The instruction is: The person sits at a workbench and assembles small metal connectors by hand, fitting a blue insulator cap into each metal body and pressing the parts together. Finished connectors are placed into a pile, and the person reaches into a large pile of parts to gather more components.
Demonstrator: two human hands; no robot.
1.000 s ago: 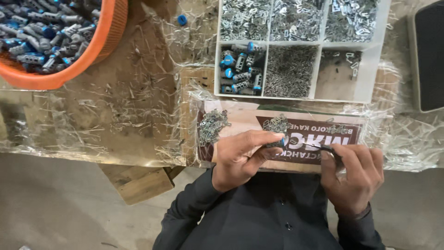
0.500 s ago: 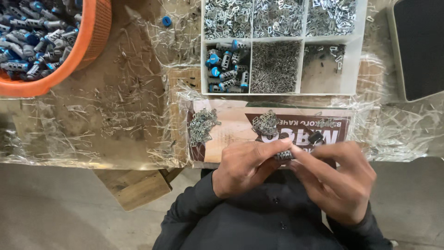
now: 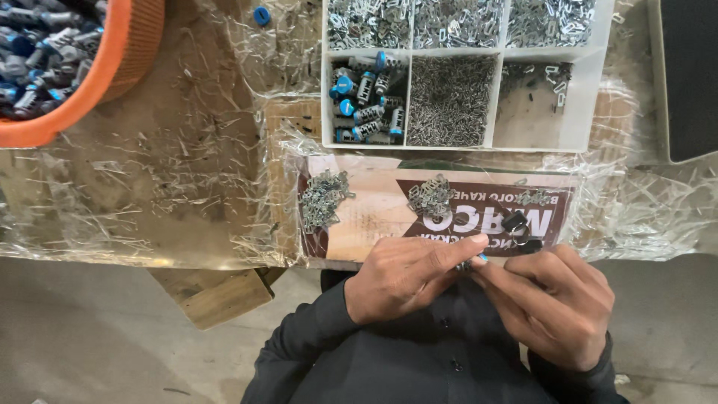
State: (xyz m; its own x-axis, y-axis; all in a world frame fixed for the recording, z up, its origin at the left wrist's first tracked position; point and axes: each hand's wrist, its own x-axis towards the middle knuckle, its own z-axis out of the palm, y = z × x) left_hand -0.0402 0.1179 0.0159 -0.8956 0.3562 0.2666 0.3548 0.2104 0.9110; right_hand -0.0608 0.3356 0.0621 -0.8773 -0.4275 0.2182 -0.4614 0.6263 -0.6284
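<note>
While both hands are curled together at the table edge, a small blue-tipped metal part [image 3: 473, 262] is pinched between the left hand [image 3: 407, 277] and the right hand [image 3: 557, 307]. Just beyond, a brown-and-cream printed card [image 3: 374, 217] is laid under clear film. Farther off, a white compartment tray [image 3: 591, 97] and an orange basket [image 3: 127, 52] are seen.

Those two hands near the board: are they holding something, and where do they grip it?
Both hands pinch one small part with a blue end between their fingertips, the left hand from the left and the right hand from the right. Fingers hide most of it.
</note>
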